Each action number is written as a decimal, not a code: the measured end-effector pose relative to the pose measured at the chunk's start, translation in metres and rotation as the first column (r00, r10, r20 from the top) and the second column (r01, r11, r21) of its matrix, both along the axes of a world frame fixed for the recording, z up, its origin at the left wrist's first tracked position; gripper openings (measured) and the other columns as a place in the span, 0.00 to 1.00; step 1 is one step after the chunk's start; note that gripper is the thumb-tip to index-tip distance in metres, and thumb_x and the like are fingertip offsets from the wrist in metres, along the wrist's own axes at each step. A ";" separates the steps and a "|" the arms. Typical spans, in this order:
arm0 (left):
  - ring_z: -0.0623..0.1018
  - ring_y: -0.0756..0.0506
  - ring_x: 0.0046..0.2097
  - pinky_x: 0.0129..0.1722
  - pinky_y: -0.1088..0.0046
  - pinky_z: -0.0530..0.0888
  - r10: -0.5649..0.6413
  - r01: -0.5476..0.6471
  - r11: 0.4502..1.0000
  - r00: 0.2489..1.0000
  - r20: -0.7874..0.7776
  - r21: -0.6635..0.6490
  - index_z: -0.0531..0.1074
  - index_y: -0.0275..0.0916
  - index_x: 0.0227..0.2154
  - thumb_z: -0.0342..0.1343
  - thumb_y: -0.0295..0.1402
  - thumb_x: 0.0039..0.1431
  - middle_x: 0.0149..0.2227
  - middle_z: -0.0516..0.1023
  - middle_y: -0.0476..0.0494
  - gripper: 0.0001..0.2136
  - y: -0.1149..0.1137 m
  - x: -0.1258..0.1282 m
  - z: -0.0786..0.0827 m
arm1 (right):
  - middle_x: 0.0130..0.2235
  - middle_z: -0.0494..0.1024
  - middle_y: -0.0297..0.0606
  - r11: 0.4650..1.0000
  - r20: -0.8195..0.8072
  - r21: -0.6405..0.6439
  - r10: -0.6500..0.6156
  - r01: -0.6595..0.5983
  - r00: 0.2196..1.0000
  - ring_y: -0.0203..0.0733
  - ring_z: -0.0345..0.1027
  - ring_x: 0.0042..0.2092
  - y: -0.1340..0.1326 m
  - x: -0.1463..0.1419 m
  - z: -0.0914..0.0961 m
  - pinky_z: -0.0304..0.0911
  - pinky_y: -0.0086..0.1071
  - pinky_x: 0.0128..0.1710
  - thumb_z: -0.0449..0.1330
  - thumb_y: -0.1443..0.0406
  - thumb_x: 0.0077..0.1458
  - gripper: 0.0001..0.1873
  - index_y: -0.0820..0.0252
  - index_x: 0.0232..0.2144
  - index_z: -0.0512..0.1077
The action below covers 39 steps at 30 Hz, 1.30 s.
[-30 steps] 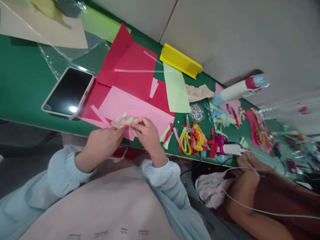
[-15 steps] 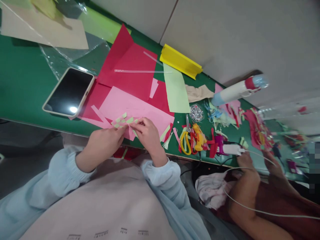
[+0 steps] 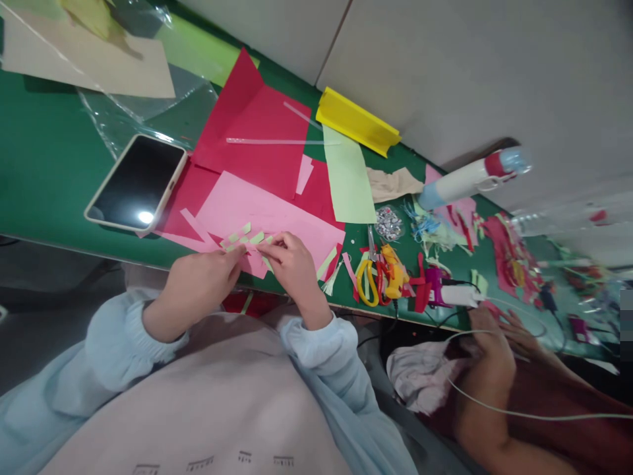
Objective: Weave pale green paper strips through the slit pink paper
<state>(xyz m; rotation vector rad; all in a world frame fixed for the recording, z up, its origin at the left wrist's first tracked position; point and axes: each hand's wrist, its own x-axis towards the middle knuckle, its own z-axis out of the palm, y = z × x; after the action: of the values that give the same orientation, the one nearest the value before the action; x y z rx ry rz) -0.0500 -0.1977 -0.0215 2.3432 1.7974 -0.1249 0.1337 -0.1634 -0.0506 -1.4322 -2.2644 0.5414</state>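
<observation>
A small checkered weave of pink and light green paper strips [image 3: 247, 236] lies at the table's front edge, over a pink sheet [image 3: 277, 204]. My left hand [image 3: 200, 285] is closed, its fingertips pressed on the left part of the weave. On the weave's right side my right hand [image 3: 291, 264] pinches a strip between thumb and index finger. The fingers partly cover the weave, so the exact strip ends are hidden. Loose pink and green strips [image 3: 326, 264] lie just right of my right hand.
Red card [image 3: 257, 132] and a phone [image 3: 136, 181] lie behind and left. To the right are yellow-handled scissors [image 3: 366, 280], an orange-yellow glue gun [image 3: 394, 272], a cup of beads [image 3: 389, 223] and a bottle [image 3: 469, 178]. A co-worker's arms [image 3: 487, 369] are at the far right.
My left hand has shifted slightly left and its fingertips have moved on the weave. My right hand is nearly still. The co-worker's hands have moved closer together.
</observation>
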 end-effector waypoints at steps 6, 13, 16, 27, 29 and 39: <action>0.79 0.40 0.32 0.24 0.68 0.62 0.032 -0.041 0.996 0.994 0.106 0.081 0.73 0.42 0.49 0.40 0.35 0.65 0.34 0.80 0.41 0.18 0.006 -0.004 0.003 | 0.40 0.73 0.40 1.000 -0.003 -0.001 -0.006 0.006 1.000 0.40 0.68 0.45 0.000 0.001 -0.001 0.65 0.31 0.44 0.57 0.63 0.62 0.11 0.52 0.42 0.80; 0.74 0.37 0.45 0.45 0.58 0.71 -0.201 0.136 0.951 0.954 0.222 0.278 0.78 0.38 0.39 0.46 0.32 0.63 0.41 0.77 0.34 0.14 0.016 -0.009 -0.011 | 0.38 0.75 0.39 1.000 -0.025 0.025 0.018 -0.018 1.000 0.40 0.68 0.43 0.000 0.001 0.000 0.65 0.31 0.45 0.57 0.65 0.62 0.11 0.55 0.41 0.80; 0.74 0.37 0.46 0.47 0.56 0.71 -0.222 0.145 0.946 0.941 0.256 0.289 0.78 0.37 0.39 0.47 0.30 0.62 0.43 0.77 0.35 0.13 0.016 -0.010 -0.013 | 0.40 0.76 0.40 0.999 -0.048 0.046 0.013 -0.011 0.999 0.41 0.69 0.45 0.002 0.004 -0.002 0.65 0.33 0.47 0.57 0.65 0.62 0.11 0.56 0.44 0.78; 0.73 0.37 0.43 0.43 0.58 0.71 -0.239 0.188 0.939 0.959 0.155 0.286 0.76 0.35 0.42 0.45 0.31 0.64 0.43 0.77 0.35 0.14 0.012 -0.008 -0.013 | 0.40 0.72 0.42 0.997 -0.001 0.073 -0.029 0.029 1.000 0.45 0.66 0.45 0.000 0.013 -0.007 0.65 0.37 0.48 0.60 0.58 0.59 0.14 0.54 0.45 0.78; 0.73 0.37 0.44 0.42 0.59 0.71 -0.235 0.190 0.943 0.961 0.144 0.272 0.76 0.35 0.43 0.45 0.31 0.64 0.44 0.76 0.35 0.14 0.012 -0.008 -0.012 | 0.40 0.72 0.42 0.997 -0.007 0.075 -0.020 0.020 1.000 0.44 0.66 0.45 0.001 0.013 -0.007 0.65 0.37 0.48 0.59 0.58 0.59 0.14 0.54 0.45 0.78; 0.73 0.36 0.44 0.40 0.57 0.70 -0.226 0.185 0.945 0.966 0.127 0.269 0.76 0.39 0.45 0.46 0.30 0.63 0.45 0.77 0.35 0.15 0.009 -0.007 -0.011 | 0.42 0.71 0.42 0.997 0.018 0.057 0.047 -0.048 0.999 0.45 0.64 0.46 0.006 0.014 -0.005 0.64 0.38 0.49 0.59 0.59 0.60 0.15 0.53 0.47 0.77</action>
<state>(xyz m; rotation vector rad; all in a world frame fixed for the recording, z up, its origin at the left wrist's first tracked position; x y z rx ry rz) -0.0567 -0.1885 -0.0323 2.6299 1.5724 0.2720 0.1481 -0.1569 -0.0560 -1.3639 -2.3129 0.4770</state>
